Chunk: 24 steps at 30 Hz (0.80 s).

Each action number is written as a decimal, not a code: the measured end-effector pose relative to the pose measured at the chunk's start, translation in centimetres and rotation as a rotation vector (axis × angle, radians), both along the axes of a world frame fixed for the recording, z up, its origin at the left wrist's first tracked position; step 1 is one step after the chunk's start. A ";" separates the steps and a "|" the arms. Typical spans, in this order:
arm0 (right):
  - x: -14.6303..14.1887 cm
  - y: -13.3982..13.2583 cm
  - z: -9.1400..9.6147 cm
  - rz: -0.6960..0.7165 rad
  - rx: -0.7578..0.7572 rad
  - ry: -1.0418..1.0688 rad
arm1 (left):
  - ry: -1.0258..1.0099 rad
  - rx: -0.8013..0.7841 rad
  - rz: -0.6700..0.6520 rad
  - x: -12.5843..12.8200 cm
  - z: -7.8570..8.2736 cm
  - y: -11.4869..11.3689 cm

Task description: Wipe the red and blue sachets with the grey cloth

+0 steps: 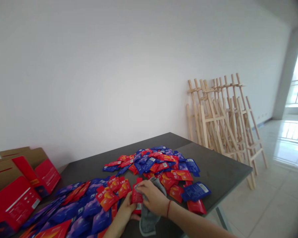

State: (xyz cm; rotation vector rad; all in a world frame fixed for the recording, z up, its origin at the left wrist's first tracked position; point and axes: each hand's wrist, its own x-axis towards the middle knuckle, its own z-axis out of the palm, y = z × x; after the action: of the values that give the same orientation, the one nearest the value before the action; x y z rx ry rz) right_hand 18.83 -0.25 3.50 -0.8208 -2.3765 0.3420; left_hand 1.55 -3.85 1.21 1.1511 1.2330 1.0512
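A red packet [136, 197] is held over the dark table [215, 168] by the left hand [126, 210], kinda blocked by the right hand [154, 197], where a grey cloth [149, 219] is gripped. Red and blue packets [149, 163] are heaped around, open boxes [47, 172] parked at left, and easels [215, 119] propped by the white wall [114, 82] on shiny tiles [283, 188].

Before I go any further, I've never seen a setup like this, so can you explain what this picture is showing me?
There's no machine here: a person works bare-handed, and one head-worn camera looks forward and down past their arms. The left hand holds a red packet. The right hand holds a grey cloth against it. On the dark table lie a heap of red and blue packets and more packets at the left, near open cardboard boxes. Wooden easels lean by the wall beyond.
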 end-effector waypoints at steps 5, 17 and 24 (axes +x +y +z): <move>-2.1 0.7 -0.1 0.035 0.137 -0.252 | -0.135 -0.030 0.025 -0.1 -1.0 0.9; -0.8 0.7 -1.1 0.167 0.159 -0.280 | -0.268 -0.142 0.073 -0.4 -0.9 0.9; 1.4 -1.1 -1.0 0.141 0.160 -0.313 | -0.316 -0.124 0.074 -0.4 0.3 0.5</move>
State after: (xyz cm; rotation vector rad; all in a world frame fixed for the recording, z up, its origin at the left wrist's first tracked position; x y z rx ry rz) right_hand 20.24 -1.39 2.46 -0.6744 -2.7193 0.0793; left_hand 1.17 -3.32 1.55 0.8132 1.0787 1.1462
